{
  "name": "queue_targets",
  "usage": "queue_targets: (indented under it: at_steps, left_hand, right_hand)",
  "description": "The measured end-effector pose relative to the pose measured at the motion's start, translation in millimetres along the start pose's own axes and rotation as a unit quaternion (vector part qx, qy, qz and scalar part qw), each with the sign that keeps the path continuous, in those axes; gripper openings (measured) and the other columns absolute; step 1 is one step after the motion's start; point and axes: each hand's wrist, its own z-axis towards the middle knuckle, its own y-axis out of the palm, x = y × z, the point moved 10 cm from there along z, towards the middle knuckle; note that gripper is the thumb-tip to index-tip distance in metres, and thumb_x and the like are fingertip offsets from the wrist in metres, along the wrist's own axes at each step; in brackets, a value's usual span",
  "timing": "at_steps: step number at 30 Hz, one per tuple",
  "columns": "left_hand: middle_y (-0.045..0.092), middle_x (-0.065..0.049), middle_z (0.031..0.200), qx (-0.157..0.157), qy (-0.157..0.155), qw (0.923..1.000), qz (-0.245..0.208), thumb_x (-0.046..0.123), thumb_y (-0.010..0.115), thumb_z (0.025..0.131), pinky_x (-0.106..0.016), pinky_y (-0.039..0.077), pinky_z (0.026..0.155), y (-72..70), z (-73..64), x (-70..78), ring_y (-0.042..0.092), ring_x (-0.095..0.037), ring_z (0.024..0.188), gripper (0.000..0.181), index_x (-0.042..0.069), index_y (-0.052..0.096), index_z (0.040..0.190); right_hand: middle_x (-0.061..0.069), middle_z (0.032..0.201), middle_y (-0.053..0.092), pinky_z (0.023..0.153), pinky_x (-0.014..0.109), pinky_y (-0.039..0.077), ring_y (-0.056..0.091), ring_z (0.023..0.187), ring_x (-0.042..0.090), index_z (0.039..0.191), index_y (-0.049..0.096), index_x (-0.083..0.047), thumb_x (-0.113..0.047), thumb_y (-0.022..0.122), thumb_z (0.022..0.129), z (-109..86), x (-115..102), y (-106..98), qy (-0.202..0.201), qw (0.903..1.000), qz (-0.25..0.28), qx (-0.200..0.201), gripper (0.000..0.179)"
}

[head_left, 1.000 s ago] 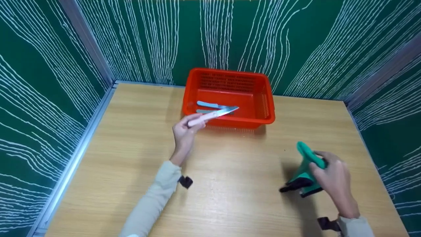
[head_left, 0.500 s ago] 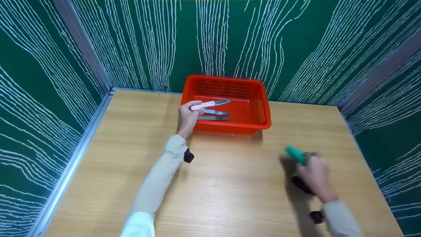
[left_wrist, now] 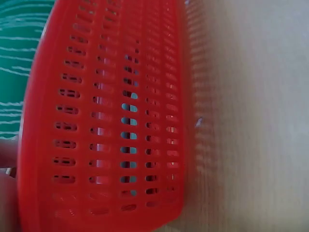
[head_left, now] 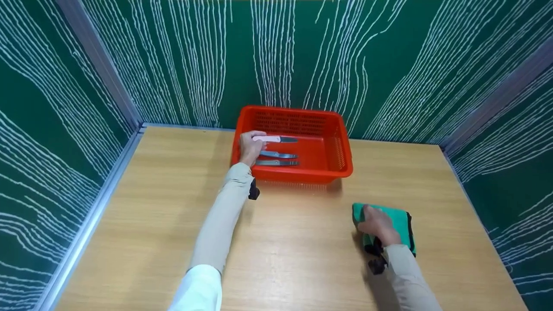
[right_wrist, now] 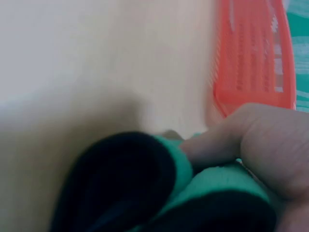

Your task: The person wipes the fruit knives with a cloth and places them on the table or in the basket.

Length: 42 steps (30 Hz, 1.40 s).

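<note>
My left hand (head_left: 249,147) reaches over the left rim of a red plastic basket (head_left: 302,175), holding a small knife (head_left: 270,138) by its pale pink handle. The blade points right, inside the basket. Two more knives (head_left: 281,155) with bluish-grey handles lie nearer its front wall, their handle ends partly behind my hand. In the left wrist view the slotted basket wall (left_wrist: 111,116) hides most of what my left hand does. To the right, my right hand (head_left: 376,222) pinches a folded green cloth (head_left: 402,219) with black edging, low over the table. Its rolled folds (right_wrist: 212,181) show in the right wrist view.
The basket stands at the back of a light wooden table (head_left: 298,242). Green panels (head_left: 328,52) with white wavy lines rise behind and at both sides. A metal rail (head_left: 97,207) runs along the table's left edge.
My left hand has moved back and down into the basket with the pink-handled knife, levelling it. My right hand has moved left and lowered the green cloth, which now lies flatter.
</note>
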Motion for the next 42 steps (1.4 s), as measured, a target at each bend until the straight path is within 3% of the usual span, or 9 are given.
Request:
queue_targets:
  at_steps: [4, 9, 14, 18, 21, 25, 32, 39, 42]
  left_hand:
    - [0.063, -0.014, 0.104, 0.009, -0.028, 0.9993, 0.025, -0.007, 0.055, 0.087, -0.044, 0.056, 0.081, 3.8, 11.3, -10.8, 0.061, -0.033, 0.083, 0.025, 0.002, 0.069, 0.106]
    - [0.061, -0.013, 0.108, 0.025, -0.069, 0.9955, 0.060, -0.009, 0.056, 0.086, -0.039, 0.057, 0.078, 7.4, 25.2, -25.4, 0.060, -0.026, 0.084, 0.025, 0.001, 0.070, 0.103]
    - [0.061, -0.012, 0.107, 0.022, -0.086, 0.9915, 0.095, -0.009, 0.054, 0.086, -0.033, 0.058, 0.072, 12.4, 33.7, -30.3, 0.061, -0.026, 0.087, 0.024, 0.003, 0.069, 0.101]
    - [0.064, -0.015, 0.099, 0.016, -0.089, 0.9856, 0.143, -0.007, 0.052, 0.088, -0.031, 0.058, 0.068, 15.1, 35.8, -31.4, 0.066, -0.031, 0.084, 0.023, 0.001, 0.064, 0.106]
    - [0.065, -0.014, 0.095, 0.024, -0.059, 0.9699, 0.235, -0.002, 0.053, 0.089, -0.031, 0.055, 0.071, 14.2, 39.1, -24.9, 0.064, -0.028, 0.084, 0.018, 0.002, 0.064, 0.103]
    - [0.064, -0.011, 0.099, 0.024, -0.017, 0.9407, 0.338, 0.003, 0.058, 0.089, -0.033, 0.051, 0.080, 15.8, 42.8, -14.5, 0.058, -0.024, 0.087, 0.010, 0.006, 0.064, 0.097]
    - [0.059, -0.015, 0.106, -0.041, -0.053, 0.9471, 0.314, 0.001, 0.056, 0.091, -0.037, 0.050, 0.088, 16.4, 38.8, -22.8, 0.055, -0.027, 0.099, 0.009, 0.002, 0.056, 0.100]
    - [0.052, -0.011, 0.093, -0.069, -0.059, 0.9329, 0.348, 0.007, 0.052, 0.093, -0.032, 0.046, 0.079, 17.4, 39.7, -25.5, 0.051, -0.026, 0.091, 0.009, 0.001, 0.055, 0.097]
    - [0.053, -0.011, 0.099, -0.080, -0.065, 0.9336, 0.343, 0.007, 0.051, 0.092, -0.033, 0.046, 0.083, 19.5, 39.6, -22.8, 0.051, -0.025, 0.094, 0.013, 0.002, 0.056, 0.104]
  right_hand:
    - [0.021, 0.092, 0.050, 0.058, 0.034, 0.031, 0.041, 0.070, 0.028, 0.123, 0.043, 0.014, -0.001, 0.053, 0.077, 4.2, 5.5, 3.4, 0.009, 0.9979, 0.035, -0.054, 0.050]
    - [0.024, 0.104, 0.049, 0.064, 0.037, 0.034, 0.043, 0.079, 0.030, 0.128, 0.040, 0.014, -0.002, 0.056, 0.076, 6.1, 11.1, 4.0, 0.023, 0.9948, 0.067, -0.073, 0.057]
    - [0.021, 0.104, 0.047, 0.067, 0.039, 0.036, 0.043, 0.084, 0.033, 0.129, 0.040, 0.014, -0.002, 0.060, 0.075, 6.2, 15.5, 4.8, 0.036, 0.9931, 0.078, -0.079, 0.060]
    - [0.014, 0.087, 0.046, 0.060, 0.035, 0.033, 0.042, 0.073, 0.028, 0.109, 0.049, 0.008, 0.000, 0.059, 0.072, 7.7, 17.6, 8.2, 0.041, 0.9929, 0.079, -0.079, 0.040]
    - [0.004, 0.069, 0.033, 0.052, 0.030, 0.024, 0.032, 0.058, 0.021, 0.086, 0.045, 0.000, 0.002, 0.053, 0.069, 12.8, 15.3, 7.8, 0.029, 0.9950, 0.069, -0.067, 0.019]
    - [0.000, 0.064, 0.022, 0.050, 0.028, 0.018, 0.023, 0.052, 0.017, 0.075, 0.037, -0.007, 0.002, 0.051, 0.067, 18.5, 13.7, 5.9, 0.025, 0.9963, 0.060, -0.057, 0.018]
    - [0.005, 0.068, 0.036, 0.049, 0.028, 0.027, 0.035, 0.056, 0.020, 0.083, 0.045, -0.002, 0.002, 0.058, 0.068, 17.9, 13.7, 9.9, 0.049, 0.9942, 0.062, -0.073, 0.020]
    - [0.003, 0.066, 0.031, 0.050, 0.028, 0.023, 0.029, 0.055, 0.019, 0.080, 0.041, -0.003, 0.004, 0.055, 0.069, 19.0, 14.3, 6.6, 0.041, 0.9940, 0.078, -0.065, 0.019]
    - [0.002, 0.066, 0.026, 0.051, 0.028, 0.021, 0.026, 0.055, 0.018, 0.079, 0.038, -0.005, 0.005, 0.052, 0.068, 19.2, 17.5, 7.1, 0.046, 0.9925, 0.089, -0.069, 0.021]
